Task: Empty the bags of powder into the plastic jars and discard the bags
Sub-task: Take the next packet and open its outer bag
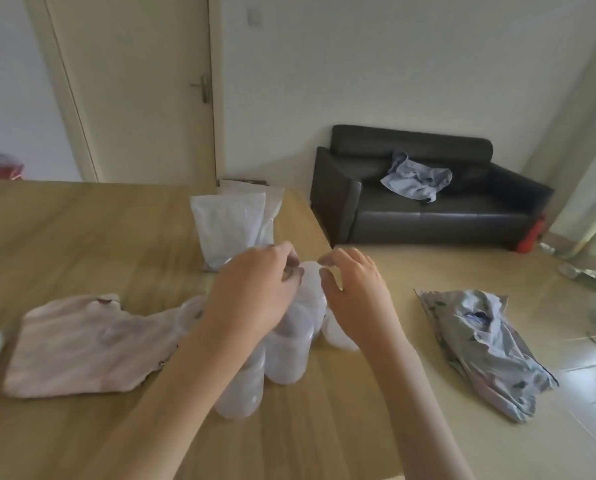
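Jars [286,344] are sitting clustered on the tabletop [82,237] near its right edge, upright, translucent plastic; at least four are showing, exact count unclear since the hands are covering some. Contents are not readable through the blur. Bags [229,230] are lying just behind the jars, long axis running away from the camera toward the far edge; two are showing, one overlapping the other, the front one holding pale powder.

Left hand [255,289] is hovering over the jar cluster, fingers curling down at a jar top; whether the grip is pinching anything, cannot tell. Right hand [355,292] is reaching in beside it, fingers loosely spread and bent, touching nothing clearly.

Pink cloth [88,344] is lying flat left of the jars, touching them. Patterned cloth [487,344] is lying crumpled on the floor to the right. Black sofa [421,202] is standing against the far wall with one blue garment [416,180] on its seat. Door [134,84] is standing shut behind the tabletop.
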Available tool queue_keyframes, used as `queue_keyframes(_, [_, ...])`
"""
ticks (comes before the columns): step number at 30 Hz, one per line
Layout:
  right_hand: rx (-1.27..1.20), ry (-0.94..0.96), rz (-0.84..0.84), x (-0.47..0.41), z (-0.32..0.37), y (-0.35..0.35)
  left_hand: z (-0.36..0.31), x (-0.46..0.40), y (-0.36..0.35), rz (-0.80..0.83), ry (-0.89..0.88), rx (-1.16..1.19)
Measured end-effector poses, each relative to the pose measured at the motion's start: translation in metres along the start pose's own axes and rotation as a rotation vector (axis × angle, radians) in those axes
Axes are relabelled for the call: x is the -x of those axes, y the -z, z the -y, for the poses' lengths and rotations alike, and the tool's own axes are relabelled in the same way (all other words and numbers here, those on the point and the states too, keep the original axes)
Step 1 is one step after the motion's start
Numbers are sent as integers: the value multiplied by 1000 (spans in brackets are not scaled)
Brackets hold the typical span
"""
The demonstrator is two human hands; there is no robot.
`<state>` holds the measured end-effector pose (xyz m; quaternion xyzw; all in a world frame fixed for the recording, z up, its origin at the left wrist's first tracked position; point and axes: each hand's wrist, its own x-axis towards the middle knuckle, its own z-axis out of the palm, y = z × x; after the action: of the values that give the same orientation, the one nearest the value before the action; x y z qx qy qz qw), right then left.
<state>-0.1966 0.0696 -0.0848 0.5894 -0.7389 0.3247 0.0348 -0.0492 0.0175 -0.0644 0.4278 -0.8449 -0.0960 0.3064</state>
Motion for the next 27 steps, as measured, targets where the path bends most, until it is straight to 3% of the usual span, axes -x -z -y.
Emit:
queue_keyframes(7, [7,30,87,-41,14,-16,42,-42,10,45,136,58])
queue_keyframes(14, [-14,-73,409,-101,32,6,83,-91,28,-250,281,-44])
queue_keyframes(20, [23,-76,537,-138,41,1,113,-103,14,-48,332,23])
queue_keyframes(27, [12,-64,661,-142,40,-20,121,-106,7,-91,288,165])
